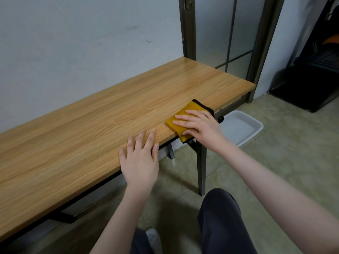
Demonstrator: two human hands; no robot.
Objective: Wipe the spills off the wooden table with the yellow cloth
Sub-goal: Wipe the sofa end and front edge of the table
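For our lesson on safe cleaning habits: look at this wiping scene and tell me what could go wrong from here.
1. The yellow cloth already hangs over the front edge of the wooden table; under the right hand, a further stroke outward could drag it off.
2. Anything wiped over that edge may fall to the floor rather than into the white tray, which sits further right.
3. The left hand rests flat at the table's edge and could slip off.
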